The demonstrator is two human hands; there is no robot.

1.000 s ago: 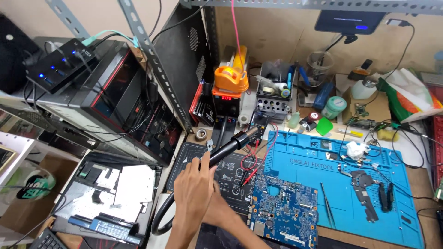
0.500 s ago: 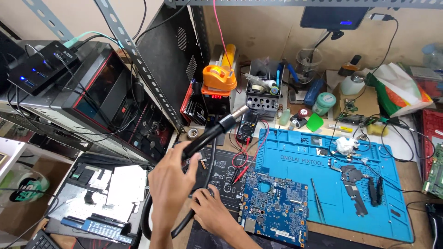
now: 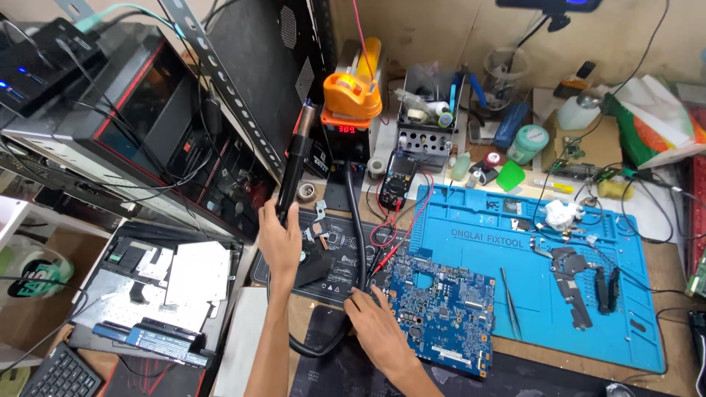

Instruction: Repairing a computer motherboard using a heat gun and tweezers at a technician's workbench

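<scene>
I have the hot-air wand (image 3: 296,165) clamped in my left hand (image 3: 280,239), nozzle pointing up toward the back of the bench (image 3: 665,268), well away from the circuit board (image 3: 440,309). My right hand (image 3: 377,323) lies flat with fingers spread on the board's left edge near the front. The board sits half on the blue mat (image 3: 544,287); I judge heating isn't under way.

Left hand (image 3: 280,242) wraps the hot-air wand (image 3: 296,165), covering its lower grip. Right hand (image 3: 379,327) covers the board's (image 3: 441,312) left edge; fingertips hide where hose (image 3: 356,220) meets it. Both forearms cut off at bottom edge. Keyboard (image 3: 62,375) cropped bottom-left. Board parts too small to tell.
</scene>
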